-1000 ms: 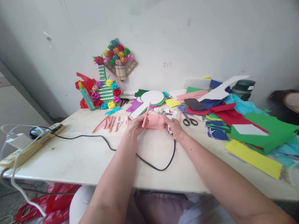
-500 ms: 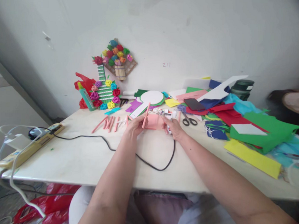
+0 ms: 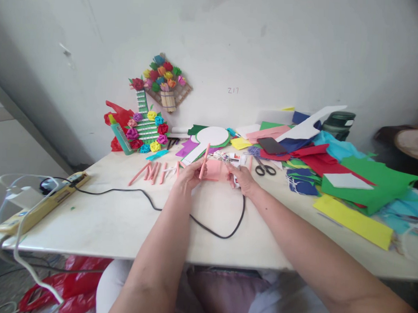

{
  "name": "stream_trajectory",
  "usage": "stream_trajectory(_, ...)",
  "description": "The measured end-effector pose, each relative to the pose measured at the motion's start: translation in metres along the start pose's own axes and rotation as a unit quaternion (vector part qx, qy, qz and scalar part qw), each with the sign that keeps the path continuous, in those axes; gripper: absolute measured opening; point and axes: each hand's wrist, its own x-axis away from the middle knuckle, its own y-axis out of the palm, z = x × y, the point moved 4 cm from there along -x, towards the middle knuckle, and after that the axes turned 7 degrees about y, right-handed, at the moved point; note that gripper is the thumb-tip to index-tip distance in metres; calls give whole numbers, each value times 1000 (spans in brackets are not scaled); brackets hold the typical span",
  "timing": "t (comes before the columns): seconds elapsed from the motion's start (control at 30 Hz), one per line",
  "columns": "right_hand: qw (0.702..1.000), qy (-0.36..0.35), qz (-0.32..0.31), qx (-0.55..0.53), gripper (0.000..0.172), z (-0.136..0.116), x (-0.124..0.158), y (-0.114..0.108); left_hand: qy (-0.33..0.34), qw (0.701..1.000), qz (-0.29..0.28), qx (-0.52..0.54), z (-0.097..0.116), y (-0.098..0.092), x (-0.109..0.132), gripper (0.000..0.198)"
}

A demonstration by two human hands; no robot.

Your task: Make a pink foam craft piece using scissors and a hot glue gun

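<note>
Between thumb and fingers, my left hand [image 3: 191, 175] grips a thin pink paper roll [image 3: 205, 162], held nearly upright. My right hand [image 3: 242, 179] is closed around a white glue gun [image 3: 236, 180], mostly covered by the fingers; a black cord runs from it. A pink paper sheet [image 3: 213, 170] lies on the table between both hands. Just beyond the hands is a cluttered white item [image 3: 226, 156], too small to make out. Several more pink rolls [image 3: 154, 173] lie left of my left hand.
Black scissors [image 3: 265, 169], a dark phone [image 3: 274, 146] and piled coloured paper [image 3: 376, 179] lie to the right. A white round cutout [image 3: 212, 136] is behind the hands. At left stand a green glue bottle [image 3: 121, 137] and a power strip [image 3: 48, 202]; the black cord [image 3: 212, 232] loops in front.
</note>
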Motion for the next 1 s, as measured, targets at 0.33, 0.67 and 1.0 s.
stream_trajectory(0.33,1000,-9,2,8,50,-2,2,0,-2,1000,0,-6,1,3,3,14)
stream_trajectory(0.67,1000,-17,18,-8,50,-3,1,-1,-2,1000,-12,-17,2,6,6,15)
stream_trajectory(1.0,999,-23,38,-29,48,-2,-2,-4,-13,1000,-11,-14,3,10,9,13)
